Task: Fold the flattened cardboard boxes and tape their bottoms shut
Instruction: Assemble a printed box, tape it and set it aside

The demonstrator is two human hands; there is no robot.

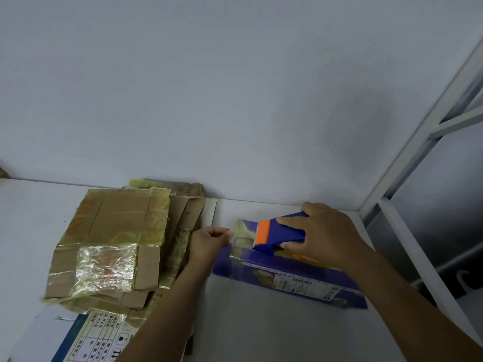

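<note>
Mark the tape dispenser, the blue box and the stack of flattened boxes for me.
tape dispenser [285,233], head view, blue body.
blue box [245,270], head view, long side.
stack of flattened boxes [122,223], head view, top sheet.

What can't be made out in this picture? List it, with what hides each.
Head view:
- Tape roll inside the blue-and-orange plastic tape dispenser: covered by the right hand.
- Label print on the blue cardboard box: too small, blurred.
- Lower sheets of the flattened brown cardboard stack: hidden under the top one.
- White-and-blue printed carton: cut off by the bottom edge.
- End of the clear tape strip in the left hand: blurred.
</note>
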